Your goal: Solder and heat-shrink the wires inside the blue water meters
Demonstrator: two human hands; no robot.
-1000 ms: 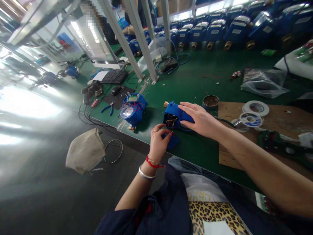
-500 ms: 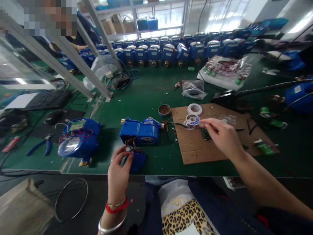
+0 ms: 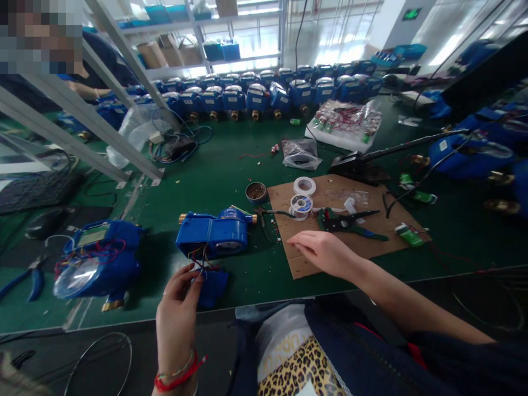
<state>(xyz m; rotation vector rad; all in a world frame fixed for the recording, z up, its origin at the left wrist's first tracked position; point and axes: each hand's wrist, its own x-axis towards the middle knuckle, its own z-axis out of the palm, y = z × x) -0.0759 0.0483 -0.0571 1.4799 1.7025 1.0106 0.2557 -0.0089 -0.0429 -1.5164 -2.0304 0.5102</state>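
Observation:
My left hand (image 3: 179, 302) is closed in a pinch on thin wires (image 3: 201, 256) that come out of a blue water meter (image 3: 212, 234). A small white piece shows at its fingertips. Just beyond those fingers a blue cover (image 3: 213, 289) lies at the table's front edge. My right hand (image 3: 324, 252) hovers above the near part of a cardboard sheet (image 3: 301, 267), fingers pressed together and pointing left; whatever is between them, if anything, is too small to make out. Behind it lie green-handled wire strippers (image 3: 340, 221) and a solder spool (image 3: 301, 205).
A second meter (image 3: 103, 258) with exposed wires stands left, beside blue pliers (image 3: 35, 278). Small cutters (image 3: 266, 225) and a round tin (image 3: 256, 192) lie near the cardboard. A white tape roll (image 3: 304, 186) sits behind the spool. Rows of meters (image 3: 233, 99) line the back.
My right hand has moved away from the solder spool, leftward and nearer to me, uncovering the wire strippers. My left hand stays at the wires. The camera view has shifted.

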